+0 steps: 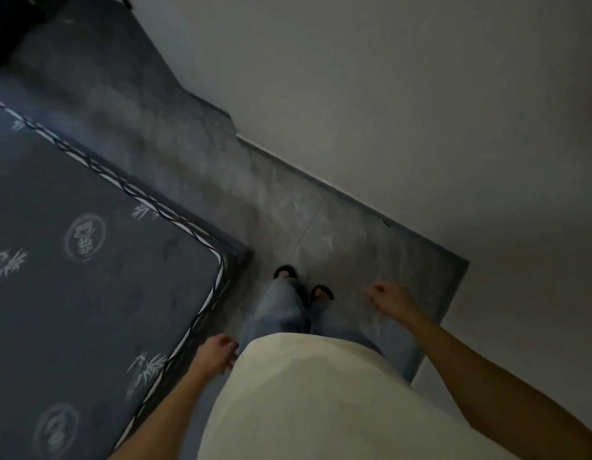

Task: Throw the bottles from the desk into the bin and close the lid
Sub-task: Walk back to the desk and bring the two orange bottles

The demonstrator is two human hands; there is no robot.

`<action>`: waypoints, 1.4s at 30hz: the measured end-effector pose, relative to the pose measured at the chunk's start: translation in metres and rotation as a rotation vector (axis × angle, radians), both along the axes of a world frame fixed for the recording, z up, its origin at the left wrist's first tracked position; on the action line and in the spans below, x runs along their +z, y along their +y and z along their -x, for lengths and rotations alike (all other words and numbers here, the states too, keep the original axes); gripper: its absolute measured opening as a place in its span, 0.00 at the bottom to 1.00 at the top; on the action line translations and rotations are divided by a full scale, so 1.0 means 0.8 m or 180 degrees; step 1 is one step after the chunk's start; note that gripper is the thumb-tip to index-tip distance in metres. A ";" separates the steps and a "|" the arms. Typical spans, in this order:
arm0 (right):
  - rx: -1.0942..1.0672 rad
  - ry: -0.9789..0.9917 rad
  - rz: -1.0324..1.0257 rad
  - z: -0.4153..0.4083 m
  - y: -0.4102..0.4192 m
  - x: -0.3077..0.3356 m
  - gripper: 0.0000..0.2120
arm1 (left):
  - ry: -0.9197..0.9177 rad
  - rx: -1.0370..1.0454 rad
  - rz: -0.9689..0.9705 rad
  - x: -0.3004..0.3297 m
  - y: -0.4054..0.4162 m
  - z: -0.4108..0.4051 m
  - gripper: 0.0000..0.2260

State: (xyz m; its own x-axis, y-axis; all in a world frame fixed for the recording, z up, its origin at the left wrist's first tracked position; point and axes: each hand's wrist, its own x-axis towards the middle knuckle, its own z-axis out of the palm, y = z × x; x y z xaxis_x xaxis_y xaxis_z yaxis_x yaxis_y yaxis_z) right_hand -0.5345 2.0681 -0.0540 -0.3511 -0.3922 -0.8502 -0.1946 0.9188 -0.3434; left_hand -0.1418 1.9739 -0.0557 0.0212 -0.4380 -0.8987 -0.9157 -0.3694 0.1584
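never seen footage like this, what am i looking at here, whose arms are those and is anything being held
There is no machine here. A person wears one wide-angle camera on the head, and it looks forward and down, so you see their own body from above: a pale shirt, blue jeans and dark sandals on a grey tiled floor.

The two bare arms are theirs. The left hand hangs beside the hip, the right hand swings out to the side. Both have loosely curled fingers and hold nothing.

On the left is the corner of a dark patterned mattress; a white wall runs along the right. The person stands in the narrow gap between them. The task concerns bottles, a desk and a bin, but none of these shows in this picture.
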 end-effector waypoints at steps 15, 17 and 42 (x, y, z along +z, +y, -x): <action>0.1317 0.0107 0.0178 0.029 -0.333 -0.003 0.11 | 0.0041 0.0806 -0.0101 -0.008 -0.170 0.039 0.11; 0.1304 0.0054 -0.0035 0.037 -0.338 0.002 0.11 | 0.0222 0.1070 0.0041 -0.002 -0.226 0.055 0.09; 0.2651 0.0015 0.0233 -0.048 -0.931 -0.001 0.09 | 0.0015 0.2242 -0.0002 0.007 -0.530 0.043 0.10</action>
